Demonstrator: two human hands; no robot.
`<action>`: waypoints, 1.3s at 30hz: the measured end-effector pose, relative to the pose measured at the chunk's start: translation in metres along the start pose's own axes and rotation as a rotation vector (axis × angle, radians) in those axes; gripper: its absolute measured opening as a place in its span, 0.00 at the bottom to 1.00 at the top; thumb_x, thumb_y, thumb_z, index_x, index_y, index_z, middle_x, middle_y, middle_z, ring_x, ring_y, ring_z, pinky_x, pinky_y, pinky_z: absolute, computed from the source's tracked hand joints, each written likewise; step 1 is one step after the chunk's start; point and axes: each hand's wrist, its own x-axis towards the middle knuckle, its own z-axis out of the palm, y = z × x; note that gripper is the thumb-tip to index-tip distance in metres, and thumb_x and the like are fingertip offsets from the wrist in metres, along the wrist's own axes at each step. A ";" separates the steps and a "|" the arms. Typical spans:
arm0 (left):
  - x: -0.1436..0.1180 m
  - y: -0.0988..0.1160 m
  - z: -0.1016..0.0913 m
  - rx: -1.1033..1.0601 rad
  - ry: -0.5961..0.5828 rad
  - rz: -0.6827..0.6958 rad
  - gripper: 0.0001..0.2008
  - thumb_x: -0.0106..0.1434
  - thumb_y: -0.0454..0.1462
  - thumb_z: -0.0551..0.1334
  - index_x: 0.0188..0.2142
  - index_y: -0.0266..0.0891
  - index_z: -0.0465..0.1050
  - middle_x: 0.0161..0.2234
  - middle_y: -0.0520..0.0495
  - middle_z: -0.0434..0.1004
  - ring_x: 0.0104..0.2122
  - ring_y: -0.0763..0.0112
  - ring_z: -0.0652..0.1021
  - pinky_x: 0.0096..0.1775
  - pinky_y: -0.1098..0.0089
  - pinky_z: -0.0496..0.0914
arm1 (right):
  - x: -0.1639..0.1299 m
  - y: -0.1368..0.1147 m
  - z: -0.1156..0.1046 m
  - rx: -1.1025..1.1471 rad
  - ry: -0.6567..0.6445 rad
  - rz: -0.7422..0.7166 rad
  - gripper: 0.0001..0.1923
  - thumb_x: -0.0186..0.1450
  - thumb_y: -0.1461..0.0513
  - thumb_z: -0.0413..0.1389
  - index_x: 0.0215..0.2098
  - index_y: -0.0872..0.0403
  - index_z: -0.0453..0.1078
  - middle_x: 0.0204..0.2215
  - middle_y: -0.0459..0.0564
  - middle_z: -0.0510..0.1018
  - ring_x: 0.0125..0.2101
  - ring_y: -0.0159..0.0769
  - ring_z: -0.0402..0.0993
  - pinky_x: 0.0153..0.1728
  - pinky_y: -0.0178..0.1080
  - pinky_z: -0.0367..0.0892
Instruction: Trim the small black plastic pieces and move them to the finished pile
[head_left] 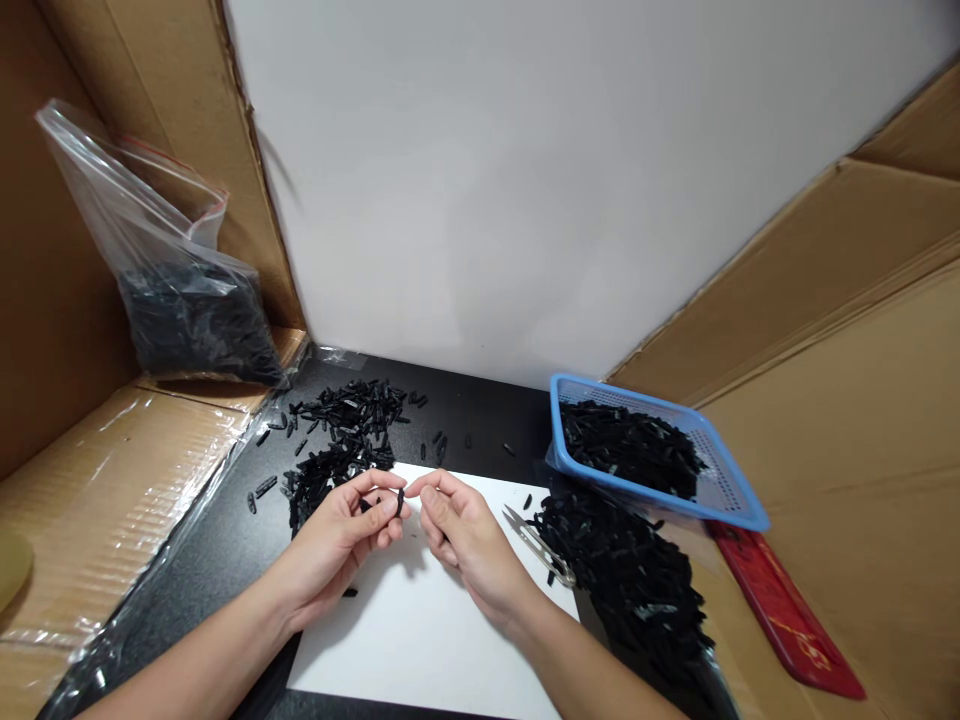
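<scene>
My left hand pinches a small elongated black piece between thumb and index finger. Another bit of black shows among its curled fingers. My right hand is closed beside it, thumb against the index finger, whose tip reaches close to the piece. Whatever it may grip is hidden. Both hands are above a white sheet. Steel thread snips lie at the sheet's right edge, against a large heap of black pieces. A smaller pile of black pieces spreads behind my left hand.
A blue plastic basket with many black pieces stands at the right. Beyond it lies a red flat object with yellow marks. A clear zip bag of dark material leans at the left. Cardboard and a white wall enclose the black table.
</scene>
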 end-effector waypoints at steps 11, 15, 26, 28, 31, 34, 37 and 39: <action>-0.004 -0.002 0.005 0.012 -0.007 -0.012 0.08 0.57 0.33 0.68 0.36 0.37 0.73 0.22 0.55 0.72 0.22 0.79 0.71 0.27 0.80 0.66 | 0.003 0.008 -0.001 0.056 0.055 0.052 0.17 0.52 0.53 0.68 0.28 0.57 0.71 0.15 0.37 0.61 0.14 0.20 0.43 0.14 0.30 0.36; -0.005 0.000 0.008 -0.045 0.034 0.001 0.13 0.57 0.30 0.66 0.42 0.37 0.73 0.33 0.48 0.79 0.31 0.74 0.76 0.37 0.74 0.70 | 0.005 0.006 -0.004 0.146 0.035 0.061 0.17 0.53 0.54 0.67 0.32 0.58 0.76 0.17 0.42 0.69 0.13 0.18 0.40 0.14 0.30 0.34; -0.003 0.005 0.006 0.065 0.027 0.062 0.09 0.56 0.38 0.69 0.32 0.37 0.72 0.22 0.50 0.78 0.18 0.80 0.67 0.22 0.80 0.60 | 0.008 0.006 -0.008 0.293 -0.026 0.055 0.13 0.53 0.57 0.69 0.31 0.57 0.77 0.11 0.35 0.57 0.12 0.19 0.38 0.13 0.29 0.35; -0.003 0.006 0.006 0.057 0.035 0.062 0.08 0.56 0.38 0.70 0.32 0.36 0.74 0.24 0.49 0.79 0.20 0.79 0.69 0.24 0.79 0.62 | 0.007 0.007 -0.008 0.292 -0.034 0.053 0.12 0.53 0.58 0.68 0.32 0.57 0.77 0.11 0.36 0.60 0.12 0.19 0.38 0.14 0.30 0.35; -0.003 0.006 0.005 0.038 0.039 0.052 0.08 0.54 0.36 0.71 0.34 0.35 0.78 0.29 0.47 0.80 0.27 0.75 0.75 0.33 0.77 0.68 | 0.007 0.006 -0.008 0.282 -0.038 0.043 0.13 0.54 0.57 0.68 0.33 0.57 0.77 0.15 0.39 0.66 0.13 0.18 0.39 0.14 0.31 0.35; -0.003 0.005 0.003 0.011 0.054 0.031 0.13 0.53 0.35 0.71 0.39 0.38 0.79 0.33 0.47 0.81 0.34 0.73 0.77 0.41 0.75 0.69 | 0.006 0.006 -0.008 0.270 -0.050 0.036 0.12 0.55 0.57 0.67 0.33 0.57 0.77 0.17 0.41 0.68 0.13 0.19 0.39 0.14 0.31 0.35; -0.003 0.004 0.001 0.016 0.055 0.023 0.16 0.52 0.34 0.72 0.43 0.38 0.79 0.33 0.48 0.81 0.33 0.73 0.77 0.39 0.75 0.69 | 0.006 0.006 -0.008 0.278 -0.071 0.032 0.11 0.56 0.57 0.66 0.34 0.56 0.77 0.18 0.42 0.69 0.13 0.18 0.40 0.14 0.31 0.35; -0.004 0.004 0.001 0.031 0.041 0.027 0.18 0.52 0.34 0.71 0.44 0.39 0.78 0.30 0.49 0.80 0.28 0.75 0.75 0.34 0.77 0.69 | 0.006 0.006 -0.008 0.292 -0.067 0.037 0.11 0.55 0.58 0.67 0.33 0.56 0.77 0.17 0.40 0.67 0.13 0.18 0.39 0.14 0.30 0.35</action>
